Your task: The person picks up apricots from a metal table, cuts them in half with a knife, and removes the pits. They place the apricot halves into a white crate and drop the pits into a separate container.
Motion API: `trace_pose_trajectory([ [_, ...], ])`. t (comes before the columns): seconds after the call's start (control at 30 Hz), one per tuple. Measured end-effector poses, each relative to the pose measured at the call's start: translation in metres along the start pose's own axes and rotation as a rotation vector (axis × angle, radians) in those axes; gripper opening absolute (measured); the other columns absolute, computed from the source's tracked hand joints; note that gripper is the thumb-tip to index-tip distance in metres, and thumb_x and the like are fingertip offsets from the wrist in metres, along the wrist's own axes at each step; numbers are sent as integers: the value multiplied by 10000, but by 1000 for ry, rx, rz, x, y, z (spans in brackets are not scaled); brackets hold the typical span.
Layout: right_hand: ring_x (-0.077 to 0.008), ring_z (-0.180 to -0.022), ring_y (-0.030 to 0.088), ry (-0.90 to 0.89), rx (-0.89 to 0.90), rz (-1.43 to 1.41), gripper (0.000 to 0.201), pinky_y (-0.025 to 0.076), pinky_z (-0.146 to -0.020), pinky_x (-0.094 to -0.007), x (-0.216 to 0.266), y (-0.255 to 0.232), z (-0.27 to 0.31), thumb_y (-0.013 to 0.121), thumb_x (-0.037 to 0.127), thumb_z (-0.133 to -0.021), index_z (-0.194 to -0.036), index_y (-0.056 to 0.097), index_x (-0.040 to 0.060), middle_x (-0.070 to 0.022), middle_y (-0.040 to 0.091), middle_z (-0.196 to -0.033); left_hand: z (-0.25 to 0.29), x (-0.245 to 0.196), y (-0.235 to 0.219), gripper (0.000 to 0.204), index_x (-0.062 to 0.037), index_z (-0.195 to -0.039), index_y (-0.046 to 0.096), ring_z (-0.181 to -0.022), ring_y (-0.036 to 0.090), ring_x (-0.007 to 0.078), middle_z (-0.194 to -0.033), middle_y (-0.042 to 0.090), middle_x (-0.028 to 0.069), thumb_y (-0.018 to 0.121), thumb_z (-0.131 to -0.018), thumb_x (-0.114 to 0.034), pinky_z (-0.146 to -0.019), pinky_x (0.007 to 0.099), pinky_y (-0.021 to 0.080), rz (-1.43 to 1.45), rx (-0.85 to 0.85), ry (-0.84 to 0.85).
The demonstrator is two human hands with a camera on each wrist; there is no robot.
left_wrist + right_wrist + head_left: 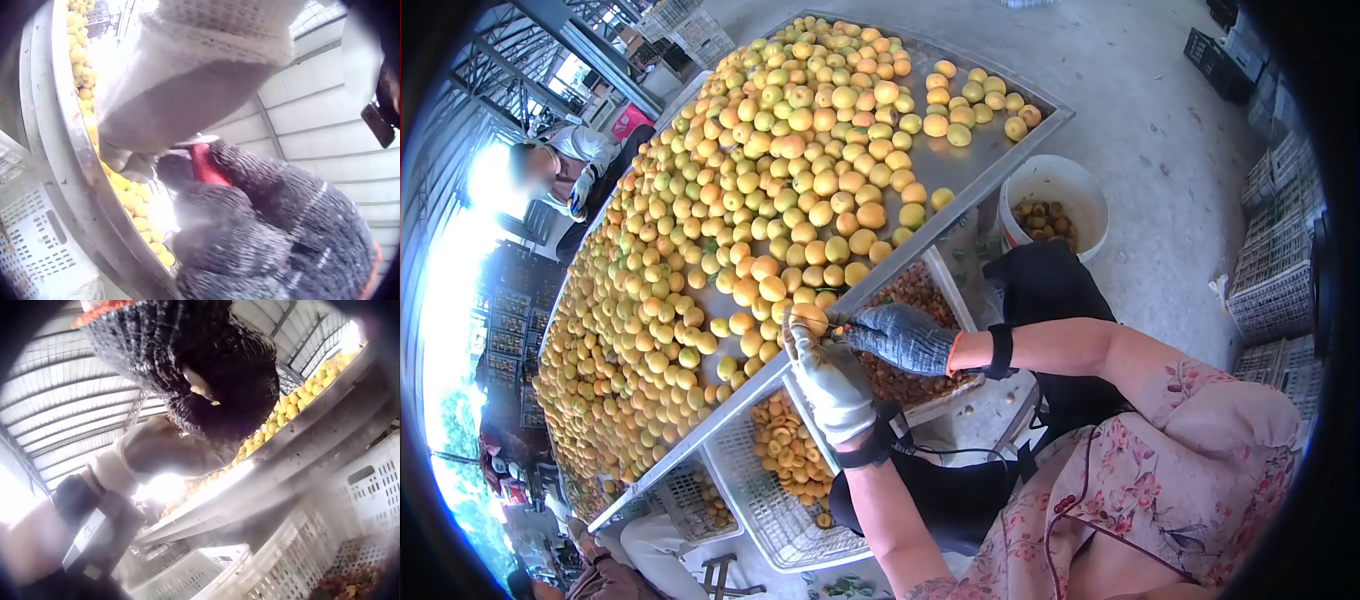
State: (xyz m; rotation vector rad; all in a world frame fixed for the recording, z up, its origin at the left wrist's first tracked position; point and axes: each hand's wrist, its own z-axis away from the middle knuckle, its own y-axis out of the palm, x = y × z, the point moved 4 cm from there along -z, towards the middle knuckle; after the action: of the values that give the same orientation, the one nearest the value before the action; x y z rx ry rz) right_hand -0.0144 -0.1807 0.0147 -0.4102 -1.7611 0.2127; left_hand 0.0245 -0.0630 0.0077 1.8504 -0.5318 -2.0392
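Observation:
At the near edge of the metal table, my left hand (pixel 832 385), in a white glove, holds an apricot (pixel 808 318) between thumb and fingers. Close beside it is my right hand (pixel 900 337) in a grey knit glove with an orange cuff. Its curled fingers grip a small knife with a red handle (pixel 206 164); a short strip of its metal (pixel 207 139) shows right by the white glove (pixel 181 94). The fruit is hidden behind the hands in both wrist views. Many whole apricots (pixel 800 180) cover the tabletop beyond.
Below the table edge stand a white crate (pixel 735 465) of halved apricots (pixel 790 450) and another crate (pixel 945 280) of brown pits (pixel 915 390). A white bucket (pixel 1090 195) with some fruit stands to the right. Across the table sits another person (pixel 585 150). Stacked crates (pixel 1270 270) line the right side.

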Motion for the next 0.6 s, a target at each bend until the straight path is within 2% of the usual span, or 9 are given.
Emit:
trace_pose_trajectory([
  [0.07, -394, -846, 612, -17, -5, 8, 297, 471, -730, -456, 3, -1, 3, 542, 295, -911, -1025, 630, 35, -208, 646, -879, 6, 2, 13, 480, -27, -1150, 523, -890, 538, 174, -976, 575, 60, 440, -965, -462, -829, 304, 416, 192, 146, -112],
  [0.2, -396, -854, 608, 33, 66, -3, 286, 475, -739, -442, -1, -1, 6, 545, 276, -916, -1039, 628, 32, -206, 647, -910, 11, 5, 9, 452, -28, -1187, 512, -896, 541, 167, -1004, 584, 69, 447, -971, -420, -821, 306, 425, 188, 37, -179],
  [0.27, -394, -858, 607, 24, 47, -40, 283, 477, -744, -435, 1, -5, 5, 547, 270, -917, -1039, 627, 27, -205, 647, -919, 8, -6, 10, 426, -32, -1202, 512, -843, 524, 135, -1027, 597, 75, 437, -980, -387, -762, 280, 418, -2, 4, -8],
  [0.4, -383, -866, 605, 52, 77, -170, 288, 476, -748, -417, 9, -14, 3, 557, 273, -917, -1022, 629, 15, -200, 646, -919, 15, -23, 14, 433, -32, -1232, 491, -842, 507, 120, -1087, 566, 76, 420, -985, -381, -775, 263, 406, -315, 94, 15],
  [0.43, -379, -864, 603, 50, 86, -159, 289, 474, -744, -414, 10, -15, 3, 557, 277, -918, -1008, 631, 12, -199, 645, -910, 12, -16, 13, 433, -32, -1232, 491, -842, 507, 120, -1087, 566, 76, 420, -985, -381, -775, 263, 406, -315, 93, 13],
  [0.5, -382, -847, 601, -23, 47, -123, 291, 471, -731, -421, 11, -11, 4, 555, 280, -919, -992, 632, 9, -201, 641, -900, 6, -7, 16, 463, -28, -1217, 500, -824, 489, 107, -1015, 561, 47, 404, -983, -417, -742, 242, 396, -59, 180, 200],
  [0.53, -384, -829, 599, -101, 9, -83, 294, 467, -718, -427, 12, -10, 3, 552, 283, -921, -976, 634, 6, -204, 637, -890, 7, -3, 21, 507, -30, -1178, 525, -834, 476, 104, -982, 542, 23, 395, -972, -475, -714, 243, 379, 111, 67, -13],
  [0.57, -384, -829, 599, -100, 7, -83, 294, 467, -718, -427, 9, -10, 3, 552, 283, -921, -976, 634, 6, -204, 637, -890, 8, -7, 17, 507, -30, -1178, 525, -834, 476, 104, -982, 542, 23, 395, -972, -475, -714, 243, 379, 110, 69, -15],
  [0.6, -388, -797, 598, -96, 13, -50, 300, 463, -697, -437, 6, -10, 3, 545, 290, -925, -953, 631, 4, -204, 632, -854, 9, -8, 8, 519, -42, -1234, 495, -958, 487, 138, -1091, 541, 44, 412, -967, -479, -836, 281, 376, 11, 97, -94],
])
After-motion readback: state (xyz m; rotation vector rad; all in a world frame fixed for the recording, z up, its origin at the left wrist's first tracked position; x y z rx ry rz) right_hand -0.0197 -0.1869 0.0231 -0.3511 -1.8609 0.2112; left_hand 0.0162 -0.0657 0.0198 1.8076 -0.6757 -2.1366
